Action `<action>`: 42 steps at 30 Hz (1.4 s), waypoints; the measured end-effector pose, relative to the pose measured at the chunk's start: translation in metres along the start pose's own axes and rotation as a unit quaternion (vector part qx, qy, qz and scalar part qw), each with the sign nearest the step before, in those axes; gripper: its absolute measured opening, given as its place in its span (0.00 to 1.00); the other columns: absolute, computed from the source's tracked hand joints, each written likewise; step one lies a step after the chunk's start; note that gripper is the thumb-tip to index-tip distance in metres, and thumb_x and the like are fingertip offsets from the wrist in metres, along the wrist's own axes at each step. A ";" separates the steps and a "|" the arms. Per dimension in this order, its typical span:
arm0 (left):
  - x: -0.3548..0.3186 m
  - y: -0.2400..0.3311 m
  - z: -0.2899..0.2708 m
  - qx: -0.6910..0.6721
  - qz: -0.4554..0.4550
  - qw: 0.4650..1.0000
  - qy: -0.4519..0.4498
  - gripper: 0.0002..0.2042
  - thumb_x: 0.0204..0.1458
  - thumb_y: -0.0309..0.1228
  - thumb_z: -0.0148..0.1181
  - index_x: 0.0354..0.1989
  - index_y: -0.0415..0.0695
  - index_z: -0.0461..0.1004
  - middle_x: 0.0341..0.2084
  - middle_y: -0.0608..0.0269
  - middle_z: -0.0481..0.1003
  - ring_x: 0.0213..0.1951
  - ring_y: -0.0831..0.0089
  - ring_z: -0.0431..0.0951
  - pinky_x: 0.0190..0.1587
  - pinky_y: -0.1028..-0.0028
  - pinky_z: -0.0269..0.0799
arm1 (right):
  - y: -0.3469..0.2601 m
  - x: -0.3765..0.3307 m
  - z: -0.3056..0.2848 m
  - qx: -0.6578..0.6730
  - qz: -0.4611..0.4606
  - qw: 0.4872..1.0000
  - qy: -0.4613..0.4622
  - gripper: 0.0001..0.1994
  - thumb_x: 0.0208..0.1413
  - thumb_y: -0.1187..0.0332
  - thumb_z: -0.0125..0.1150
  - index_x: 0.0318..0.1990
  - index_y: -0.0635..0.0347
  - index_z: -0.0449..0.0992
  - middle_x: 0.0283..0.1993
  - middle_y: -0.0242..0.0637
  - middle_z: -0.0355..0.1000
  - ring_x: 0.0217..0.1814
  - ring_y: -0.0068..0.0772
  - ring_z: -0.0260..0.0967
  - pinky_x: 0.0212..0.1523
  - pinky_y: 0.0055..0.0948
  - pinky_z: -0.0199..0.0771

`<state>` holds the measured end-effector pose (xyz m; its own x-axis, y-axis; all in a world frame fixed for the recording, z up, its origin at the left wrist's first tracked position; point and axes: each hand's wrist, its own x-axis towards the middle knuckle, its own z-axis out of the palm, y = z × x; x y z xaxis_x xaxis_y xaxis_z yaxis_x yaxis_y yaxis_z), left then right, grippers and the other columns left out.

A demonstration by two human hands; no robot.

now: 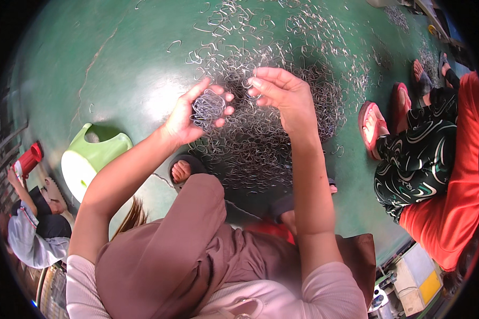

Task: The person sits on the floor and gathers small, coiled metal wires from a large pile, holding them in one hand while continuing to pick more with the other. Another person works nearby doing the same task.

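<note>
A bundle of bent metal hooks (208, 108) rests in my left hand (184, 118), whose fingers curl up around its sides. To the right and a little higher, my right hand (287, 95) pinches what looks like one thin wire hook (251, 76) between thumb and forefinger. The two hands are apart. Beneath them a wide pile of silvery wire hooks (261, 141) covers the floor, thick in the middle and scattered toward the far side. The exact shape of the pinched hook is hard to make out.
On the green floor (48, 69), a light green plastic stool (98, 151) stands left of my arm. A person in red (436, 223) sits close on the right, with pink sandals (368, 127) beside the pile. Another person (34, 234) at far left is near a red container (27, 159).
</note>
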<state>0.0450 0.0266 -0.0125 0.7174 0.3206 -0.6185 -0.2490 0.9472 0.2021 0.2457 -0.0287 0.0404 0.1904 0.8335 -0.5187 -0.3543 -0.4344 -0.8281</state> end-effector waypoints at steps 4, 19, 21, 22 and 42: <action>0.001 -0.001 0.001 0.007 -0.005 1.000 0.017 0.16 0.57 0.47 0.45 0.36 0.46 0.68 0.35 0.59 0.75 0.35 0.65 0.76 0.30 0.70 0.71 | 0.000 -0.001 0.010 -0.011 0.018 1.000 -0.002 0.11 0.50 0.73 0.62 0.42 0.65 0.74 0.37 0.37 0.76 0.33 0.23 0.73 0.31 0.19 0.70; -0.005 -0.003 0.006 -0.001 -0.010 0.999 0.045 0.14 0.58 0.45 0.44 0.29 0.49 0.67 0.33 0.60 0.69 0.31 0.67 0.70 0.20 0.77 0.65 | 0.017 0.090 -0.098 -0.568 0.061 0.765 0.299 0.10 0.45 0.58 0.62 0.33 0.51 0.79 0.35 0.38 0.77 0.40 0.44 0.73 0.40 0.41 0.72; -0.007 -0.003 0.006 -0.012 -0.013 0.998 0.052 0.14 0.58 0.45 0.44 0.29 0.49 0.66 0.33 0.60 0.69 0.31 0.67 0.70 0.20 0.77 0.66 | 0.011 0.088 -0.095 -0.565 0.036 0.772 0.288 0.10 0.44 0.59 0.63 0.32 0.53 0.79 0.34 0.38 0.77 0.39 0.43 0.74 0.39 0.39 0.72; -0.007 -0.003 0.006 -0.017 -0.015 0.998 0.054 0.14 0.58 0.45 0.45 0.29 0.49 0.66 0.33 0.60 0.69 0.31 0.67 0.70 0.20 0.77 0.66 | 0.009 0.086 -0.094 -0.564 0.024 0.775 0.284 0.10 0.44 0.60 0.63 0.32 0.54 0.79 0.33 0.39 0.77 0.38 0.43 0.74 0.39 0.39 0.72; -0.006 0.000 -0.008 -0.044 -0.014 0.999 0.007 0.14 0.57 0.45 0.47 0.30 0.47 0.69 0.34 0.57 0.73 0.31 0.65 0.74 0.23 0.73 0.69 | 0.038 0.048 -0.122 -0.294 -0.023 0.946 0.137 0.12 0.50 0.69 0.59 0.41 0.64 0.77 0.32 0.37 0.76 0.29 0.22 0.72 0.32 0.23 0.69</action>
<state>0.0354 0.0248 -0.0148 0.7161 0.2936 -0.6332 -0.2859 0.9510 0.1177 0.3532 -0.0469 -0.0418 0.4521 0.7714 -0.4478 0.2144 -0.5813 -0.7849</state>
